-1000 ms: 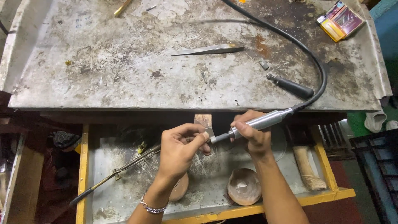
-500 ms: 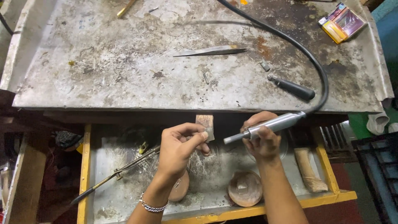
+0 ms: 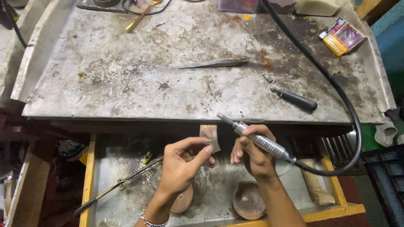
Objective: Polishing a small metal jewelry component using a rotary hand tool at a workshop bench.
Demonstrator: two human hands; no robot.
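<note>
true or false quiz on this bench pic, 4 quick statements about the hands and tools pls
1. The right hand holds a metal rotary handpiece. True.
2. The left hand is empty. False: it pinches a small flat metal piece between thumb and finger.
3. The tweezers lie on the benchtop, away from both hands. True.
4. The handpiece's tip is pressed against the metal piece. False: the tip points up and away, apart from it.

Things on the bench, counted

There were two hands (image 3: 185,162), one grinding tool (image 3: 261,141), two bowls (image 3: 247,201), one tweezers (image 3: 214,63).
</note>
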